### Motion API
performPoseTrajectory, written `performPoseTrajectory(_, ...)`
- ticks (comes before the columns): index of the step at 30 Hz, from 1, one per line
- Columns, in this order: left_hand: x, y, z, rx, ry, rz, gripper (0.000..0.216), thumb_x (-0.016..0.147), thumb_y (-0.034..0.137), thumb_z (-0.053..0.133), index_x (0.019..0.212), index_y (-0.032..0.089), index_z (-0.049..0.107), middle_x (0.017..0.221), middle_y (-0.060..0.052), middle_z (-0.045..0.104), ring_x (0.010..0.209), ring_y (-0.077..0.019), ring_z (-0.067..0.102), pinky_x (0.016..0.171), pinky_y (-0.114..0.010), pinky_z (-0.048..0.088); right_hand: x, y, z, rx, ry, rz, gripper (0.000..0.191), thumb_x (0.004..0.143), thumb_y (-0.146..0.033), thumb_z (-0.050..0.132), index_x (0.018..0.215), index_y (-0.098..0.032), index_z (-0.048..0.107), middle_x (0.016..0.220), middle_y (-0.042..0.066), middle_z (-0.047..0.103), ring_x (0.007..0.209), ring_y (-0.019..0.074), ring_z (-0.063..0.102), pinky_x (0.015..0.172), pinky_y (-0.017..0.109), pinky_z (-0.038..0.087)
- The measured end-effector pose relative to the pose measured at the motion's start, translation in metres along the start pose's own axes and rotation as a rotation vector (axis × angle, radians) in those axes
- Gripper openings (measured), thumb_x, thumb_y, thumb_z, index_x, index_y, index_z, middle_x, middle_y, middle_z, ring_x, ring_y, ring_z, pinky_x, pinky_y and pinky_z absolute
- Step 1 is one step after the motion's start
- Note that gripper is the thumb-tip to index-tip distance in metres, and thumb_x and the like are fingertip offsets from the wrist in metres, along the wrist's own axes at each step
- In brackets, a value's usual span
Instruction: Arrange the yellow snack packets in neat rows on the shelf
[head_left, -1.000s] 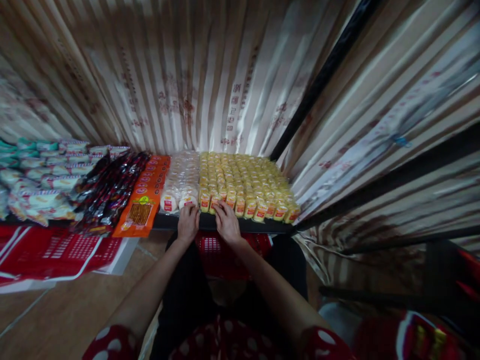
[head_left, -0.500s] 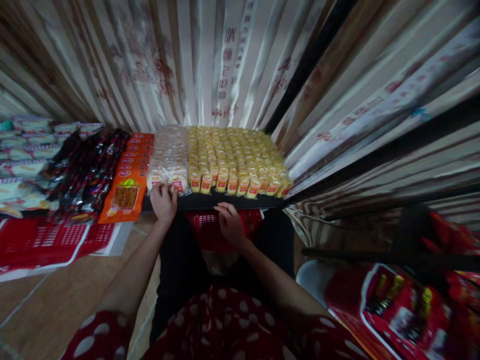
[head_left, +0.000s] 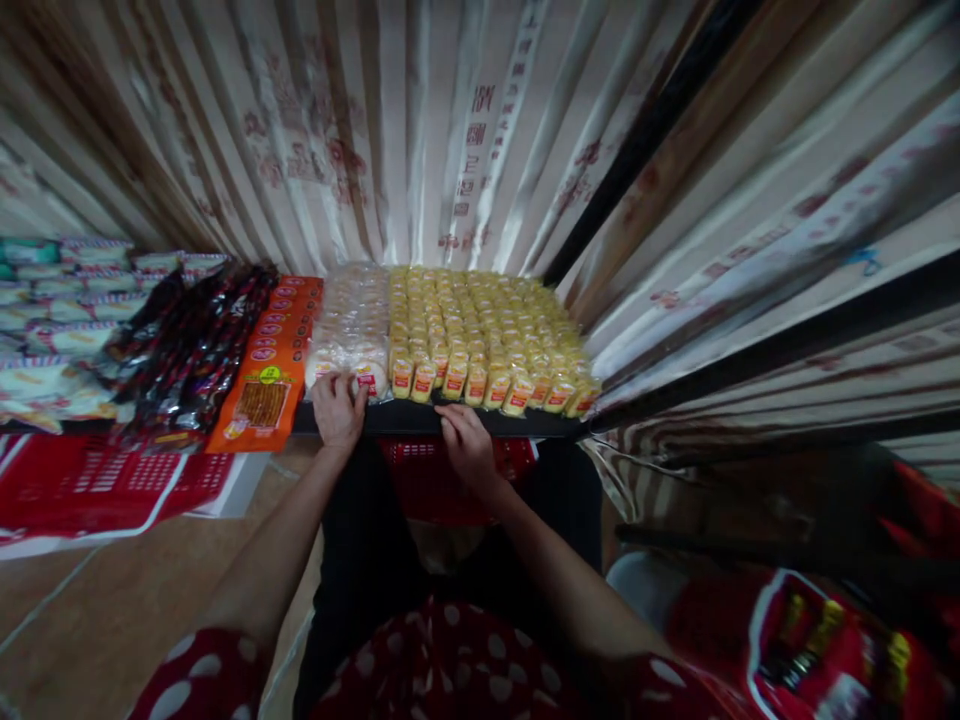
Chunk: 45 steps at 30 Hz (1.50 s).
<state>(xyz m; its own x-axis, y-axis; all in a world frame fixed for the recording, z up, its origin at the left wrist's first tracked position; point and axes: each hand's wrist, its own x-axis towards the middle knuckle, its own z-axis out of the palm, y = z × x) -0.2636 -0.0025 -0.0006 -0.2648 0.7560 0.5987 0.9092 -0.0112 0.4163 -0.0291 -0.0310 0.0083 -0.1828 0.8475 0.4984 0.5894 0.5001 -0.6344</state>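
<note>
My left hand (head_left: pixel 341 410) rests with fingers extended and bent against the front of the clear-wrapped white round cakes (head_left: pixel 351 320), below their red labels. It touches them without gripping a pack. Beside them, to the right, stand many small yellow wrapped cakes (head_left: pixel 480 335) in tight rows with red-and-yellow labels. My right hand (head_left: pixel 469 445) is at the front edge of the black shelf (head_left: pixel 405 418), just below the yellow rows. Its fingers are curled close together, the fingertips at the edge, and nothing shows in them.
Left of the white cakes lie an orange snack bag (head_left: pixel 266 370), dark shiny packets (head_left: pixel 195 350) and pale packets (head_left: pixel 67 335). Behind hangs a printed curtain (head_left: pixel 420 130). Beneath the shelf is a red basket (head_left: pixel 420 480). Red bags (head_left: pixel 847 640) stand at lower right, by black bars (head_left: pixel 780 350).
The view has shifted slightly, so the shelf sits a little lower and farther right. My right hand's fingers, looser and more spread before, are now drawn together. The left hand stays at the white cakes.
</note>
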Motion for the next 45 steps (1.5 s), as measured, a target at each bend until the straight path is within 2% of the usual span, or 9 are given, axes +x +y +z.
performPoseTrajectory(5, -0.001, -0.002, 0.0, 0.013, 0.008, 0.013, 0.035, 0.084, 0.041, 0.053, 0.104, 0.013, 0.058, 0.108, -0.015, 0.052, 0.105, -0.0285, 0.047, 0.093, -0.041, 0.039, 0.026, -0.001, 0.023, -0.024, 0.036, -0.001, 0.029, 0.091, -0.021, 0.041, 0.106, -0.021, 0.065, 0.098, 0.007, 0.061, 0.093, 0.0152, 0.059, 0.086, 0.027, 0.049)
performPoseTrajectory(8, -0.002, -0.001, -0.002, -0.02, 0.045, -0.003, 0.034, 0.083, 0.042, 0.054, 0.102, 0.014, 0.058, 0.108, -0.014, 0.053, 0.105, -0.028, 0.048, 0.094, -0.041, 0.039, 0.03, -0.001, 0.025, -0.03, 0.077, 0.014, 0.029, 0.09, -0.02, 0.041, 0.107, -0.02, 0.065, 0.099, 0.008, 0.059, 0.094, 0.0153, 0.059, 0.086, 0.026, 0.049)
performPoseTrajectory(11, -0.007, 0.013, -0.004, -0.064, 0.08, 0.026, 0.026, 0.085, 0.036, 0.053, 0.098, 0.014, 0.058, 0.103, -0.013, 0.054, 0.103, -0.0262, 0.05, 0.092, -0.041, 0.041, 0.028, -0.002, 0.024, -0.039, 0.103, 0.047, 0.03, 0.089, -0.02, 0.042, 0.108, -0.019, 0.064, 0.102, 0.009, 0.058, 0.097, 0.0167, 0.058, 0.089, 0.028, 0.049)
performPoseTrajectory(15, -0.019, 0.045, 0.002, -0.248, -0.047, 0.133, 0.02, 0.087, 0.026, 0.051, 0.104, 0.016, 0.054, 0.102, -0.01, 0.053, 0.1, -0.0209, 0.054, 0.089, -0.036, 0.047, 0.028, -0.005, 0.022, -0.048, 0.078, 0.07, 0.033, 0.088, -0.018, 0.04, 0.113, -0.019, 0.062, 0.113, 0.01, 0.056, 0.107, 0.0181, 0.055, 0.096, 0.032, 0.046)
performPoseTrajectory(19, -0.028, 0.062, 0.016, -0.361, -0.154, 0.079, 0.026, 0.087, 0.024, 0.051, 0.111, 0.016, 0.049, 0.113, -0.012, 0.047, 0.099, -0.0187, 0.056, 0.084, -0.034, 0.052, 0.038, -0.01, 0.021, -0.039, 0.015, 0.009, 0.037, 0.089, -0.017, 0.038, 0.12, -0.017, 0.058, 0.125, 0.012, 0.053, 0.117, 0.019, 0.05, 0.102, 0.035, 0.042)
performPoseTrajectory(25, -0.031, 0.057, 0.022, -0.338, -0.198, 0.061, 0.032, 0.086, 0.023, 0.05, 0.118, 0.018, 0.047, 0.119, -0.013, 0.044, 0.108, -0.0229, 0.053, 0.087, -0.039, 0.052, 0.048, -0.008, 0.022, -0.045, -0.043, -0.014, 0.038, 0.088, -0.014, 0.037, 0.119, -0.015, 0.059, 0.126, 0.013, 0.054, 0.12, 0.0194, 0.048, 0.103, 0.037, 0.042)
performPoseTrajectory(31, -0.029, 0.055, 0.022, -0.255, -0.183, 0.083, 0.039, 0.086, 0.023, 0.051, 0.124, 0.017, 0.046, 0.123, -0.015, 0.042, 0.113, -0.025, 0.05, 0.092, -0.041, 0.049, 0.043, -0.005, 0.026, -0.107, -0.003, -0.01, 0.039, 0.087, -0.014, 0.037, 0.119, -0.011, 0.058, 0.13, 0.016, 0.05, 0.119, 0.0213, 0.049, 0.101, 0.038, 0.043)
performPoseTrajectory(39, -0.031, 0.055, 0.024, -0.193, -0.201, 0.122, 0.036, 0.088, 0.026, 0.048, 0.123, 0.018, 0.049, 0.119, -0.013, 0.047, 0.101, -0.0206, 0.056, 0.083, -0.034, 0.052, 0.048, -0.002, 0.03, -0.131, -0.066, -0.008, 0.042, 0.085, -0.01, 0.036, 0.122, -0.012, 0.056, 0.131, 0.016, 0.048, 0.123, 0.0233, 0.043, 0.102, 0.041, 0.042)
performPoseTrajectory(45, -0.033, 0.053, 0.02, -0.079, -0.227, 0.345, 0.036, 0.09, 0.03, 0.046, 0.123, 0.021, 0.055, 0.117, -0.014, 0.05, 0.103, -0.0224, 0.055, 0.085, -0.034, 0.05, 0.032, -0.007, 0.022, -0.086, -0.014, -0.034, 0.046, 0.082, -0.006, 0.036, 0.124, -0.015, 0.055, 0.132, 0.014, 0.045, 0.119, 0.0213, 0.045, 0.102, 0.039, 0.042)
